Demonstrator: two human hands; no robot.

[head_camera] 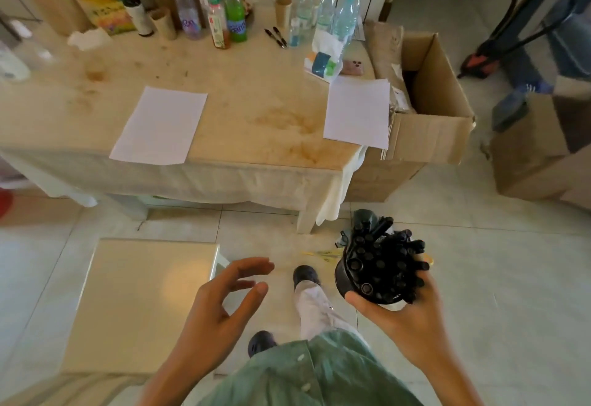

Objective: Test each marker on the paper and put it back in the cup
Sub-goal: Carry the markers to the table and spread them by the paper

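A stained bench [224, 86] stands against a tiled wall, carrying two paper sheets [160, 126] (both blank). Right hand [406, 313] fingers grip the marker-filled cup [348, 281]; left hand [224, 303] fingers loosely spread.

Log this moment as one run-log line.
stage: before testing | right hand: holds cup of black markers | left hand: open, empty | paper: blank on table
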